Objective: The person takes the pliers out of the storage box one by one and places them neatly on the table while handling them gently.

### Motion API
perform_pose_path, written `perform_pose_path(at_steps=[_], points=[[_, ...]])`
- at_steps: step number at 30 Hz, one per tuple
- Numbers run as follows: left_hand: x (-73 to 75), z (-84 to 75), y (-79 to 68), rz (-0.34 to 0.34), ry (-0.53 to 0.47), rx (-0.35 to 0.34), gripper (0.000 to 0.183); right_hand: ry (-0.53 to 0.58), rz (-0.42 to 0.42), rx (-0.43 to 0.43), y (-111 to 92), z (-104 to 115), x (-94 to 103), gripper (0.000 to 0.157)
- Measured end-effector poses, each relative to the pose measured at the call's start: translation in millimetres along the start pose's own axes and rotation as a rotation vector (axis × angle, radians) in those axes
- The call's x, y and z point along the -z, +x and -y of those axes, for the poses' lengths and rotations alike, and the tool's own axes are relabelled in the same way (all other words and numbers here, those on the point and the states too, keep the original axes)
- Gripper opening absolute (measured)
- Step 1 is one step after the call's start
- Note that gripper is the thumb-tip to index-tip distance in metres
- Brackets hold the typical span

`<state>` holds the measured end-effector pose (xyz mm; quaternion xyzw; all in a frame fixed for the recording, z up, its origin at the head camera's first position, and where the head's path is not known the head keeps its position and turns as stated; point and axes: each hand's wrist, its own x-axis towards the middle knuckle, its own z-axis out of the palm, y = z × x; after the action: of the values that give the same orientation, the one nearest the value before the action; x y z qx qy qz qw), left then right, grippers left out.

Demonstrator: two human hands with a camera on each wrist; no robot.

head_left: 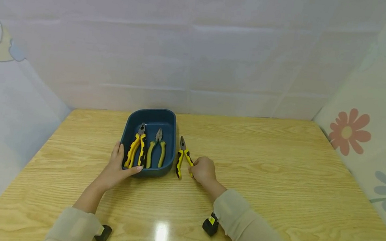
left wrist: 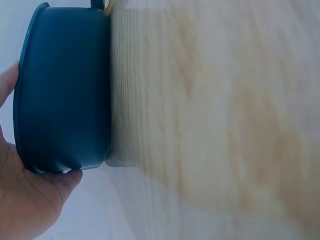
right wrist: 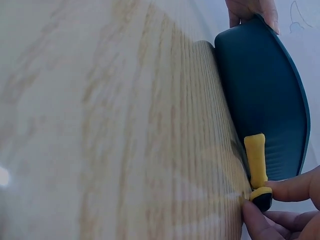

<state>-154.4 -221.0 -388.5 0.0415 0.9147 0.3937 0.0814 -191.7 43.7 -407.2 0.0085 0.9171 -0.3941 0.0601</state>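
Observation:
A dark blue bin (head_left: 152,173) stands on the wooden table. My left hand (head_left: 117,170) grips its near left corner, thumb on the near rim and fingers along the left wall. Inside lie two pairs of pliers: larger yellow-and-black pliers (head_left: 134,149) on the left and smaller olive-handled pliers (head_left: 162,153) on the right. Just right of the bin, long-nose pliers (head_left: 182,143) with yellow-and-black handles lie spread, tip away from me. My right hand (head_left: 205,170) pinches the end of their right handle. In the right wrist view, thumb and fingers close round that handle end (right wrist: 262,199).
The wooden table (head_left: 279,178) reaches back to a pale cloth wall (head_left: 221,60). Side walls carry printed flowers (head_left: 348,132). A black device (head_left: 103,233) is strapped at the left wrist, and another (head_left: 210,225) at the right wrist.

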Motion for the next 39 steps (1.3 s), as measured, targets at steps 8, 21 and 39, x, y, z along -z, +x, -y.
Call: perform_pose_path(at_steps=[8,21,39], points=[[0.3,-0.2,-1.4,-0.001,0.017,0.008,0.101,0.011,-0.001,0.017,0.2,-0.3,-0.1,0.012],[1.4,2.5,-1.3,0.003,0.015,-0.008,0.101,0.066,0.009,0.018,-1.2,-1.8,-1.6,0.014],[1.1,4.9,-1.1,0.016,0.037,-0.021,0.101,0.157,0.058,-0.004,-0.3,-5.6,-0.1,0.021]])
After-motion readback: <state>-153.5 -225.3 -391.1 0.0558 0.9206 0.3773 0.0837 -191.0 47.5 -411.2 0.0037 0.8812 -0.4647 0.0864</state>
